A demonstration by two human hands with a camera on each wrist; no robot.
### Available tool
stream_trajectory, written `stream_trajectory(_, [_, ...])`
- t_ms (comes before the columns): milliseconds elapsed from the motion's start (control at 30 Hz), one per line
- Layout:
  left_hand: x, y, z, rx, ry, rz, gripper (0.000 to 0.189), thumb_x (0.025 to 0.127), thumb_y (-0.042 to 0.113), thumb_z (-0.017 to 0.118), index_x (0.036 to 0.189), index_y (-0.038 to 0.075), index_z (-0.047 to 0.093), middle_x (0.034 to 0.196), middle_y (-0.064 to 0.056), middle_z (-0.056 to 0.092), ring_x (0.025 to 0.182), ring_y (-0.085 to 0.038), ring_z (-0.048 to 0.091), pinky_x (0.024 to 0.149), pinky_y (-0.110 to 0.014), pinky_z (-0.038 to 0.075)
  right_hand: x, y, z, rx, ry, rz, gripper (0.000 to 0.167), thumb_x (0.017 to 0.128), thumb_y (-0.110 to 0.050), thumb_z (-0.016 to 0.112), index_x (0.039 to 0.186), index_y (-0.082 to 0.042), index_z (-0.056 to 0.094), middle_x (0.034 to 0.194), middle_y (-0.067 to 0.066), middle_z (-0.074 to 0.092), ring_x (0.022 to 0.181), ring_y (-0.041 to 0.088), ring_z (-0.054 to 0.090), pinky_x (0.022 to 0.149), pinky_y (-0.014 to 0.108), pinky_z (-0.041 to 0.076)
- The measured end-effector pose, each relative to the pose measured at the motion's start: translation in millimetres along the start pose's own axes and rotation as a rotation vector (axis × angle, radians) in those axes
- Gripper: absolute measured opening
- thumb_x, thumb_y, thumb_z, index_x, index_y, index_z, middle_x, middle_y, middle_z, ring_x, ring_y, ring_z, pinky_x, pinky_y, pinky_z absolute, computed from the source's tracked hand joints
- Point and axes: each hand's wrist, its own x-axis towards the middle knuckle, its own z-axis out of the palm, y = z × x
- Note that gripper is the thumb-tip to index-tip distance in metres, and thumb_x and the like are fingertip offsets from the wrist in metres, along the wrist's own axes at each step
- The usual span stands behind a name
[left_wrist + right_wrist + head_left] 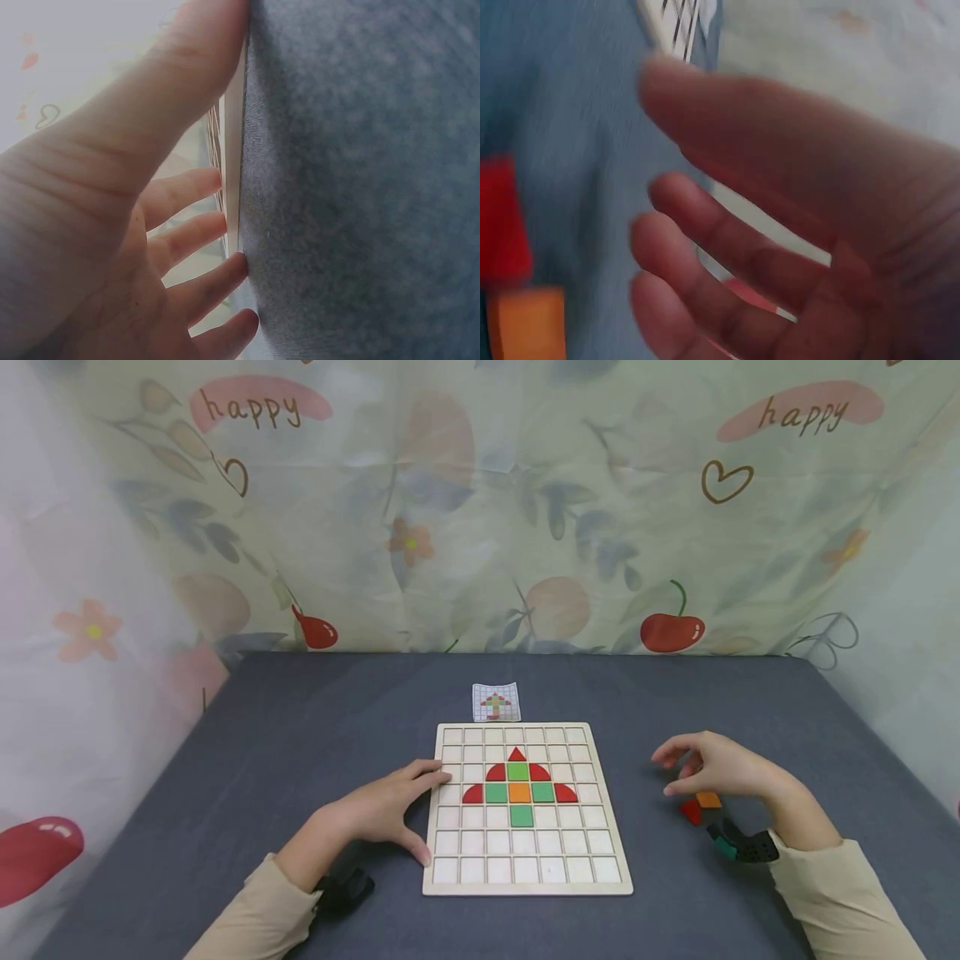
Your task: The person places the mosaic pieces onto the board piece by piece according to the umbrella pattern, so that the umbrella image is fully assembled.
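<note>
A pale wooden grid board [528, 868] lies on the dark table. On it sit a red triangle [516, 755], red rounded pieces [472, 794], green squares [521, 816] and an orange square [519, 792], laid out symmetrically. My left hand [378, 804] rests at the board's left side, thumb and fingertips spread along its edge, also seen in the left wrist view. To the right of the board my right hand [722, 764] hovers with loosely bent fingers and nothing between them. Close beneath it lie a loose orange block [708, 800] and a red block [691, 812].
A small printed card [496, 702] with a coloured grid pattern lies just behind the board. The dark cloth-covered table [337, 693] ends at a patterned curtain [480, 527]. Black straps [742, 845] sit around the wrists.
</note>
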Motion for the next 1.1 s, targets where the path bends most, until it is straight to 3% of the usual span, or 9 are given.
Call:
stream_trajectory(300, [1.3,-1.3,1.4,0.002,0.0,-0.002,0.105,0.061,0.049,0.082,0.145,0.012,0.032,0.151,-0.01,0.025,0.135,-0.028,0.032,0.105,-0.047,0.035,-18.2,35.4,-11.1,0.057,-0.078,0.046,0.043,0.076,-0.022,0.076,0.109,0.001,0.061,0.1,0.01,0.059,0.072,0.0,0.054,0.065,0.022,0.048])
stream_trajectory(500, [0.6,-1.4,1.3,0.011,0.005,0.002,0.105,0.061,0.049,0.082,0.145,0.011,0.032,0.151,-0.01,0.026,0.133,-0.028,0.033,0.104,-0.047,0.036,-21.8,43.7,-11.7,0.085,-0.117,0.002,0.036,0.075,-0.019,0.077,0.101,0.002,0.061,0.087,0.004,0.054,0.067,0.001,0.05,0.061,0.021,0.045])
stream_trajectory(800, [-0.1,0.2,0.9,0.007,0.01,0.01,0.104,0.061,0.048,0.082,0.144,0.009,0.033,0.15,-0.012,0.027,0.132,-0.029,0.034,0.104,-0.048,0.036,-18.6,44.5,-7.9,0.019,-0.069,-0.045,0.024,0.073,-0.014,0.076,0.088,-0.002,0.063,0.071,-0.004,0.056,0.06,-0.001,0.047,0.055,0.021,0.043])
stream_trajectory(1100, [-0.9,-0.4,0.9,0.024,0.016,0.027,0.104,0.062,0.048,0.082,0.144,0.008,0.033,0.149,-0.013,0.027,0.132,-0.03,0.034,0.104,-0.048,0.036,-18.1,36.6,-8.0,-0.061,0.01,-0.013,0.02,0.076,-0.019,0.075,0.089,-0.007,0.065,0.07,-0.004,0.056,0.059,-0.001,0.046,0.054,0.021,0.041])
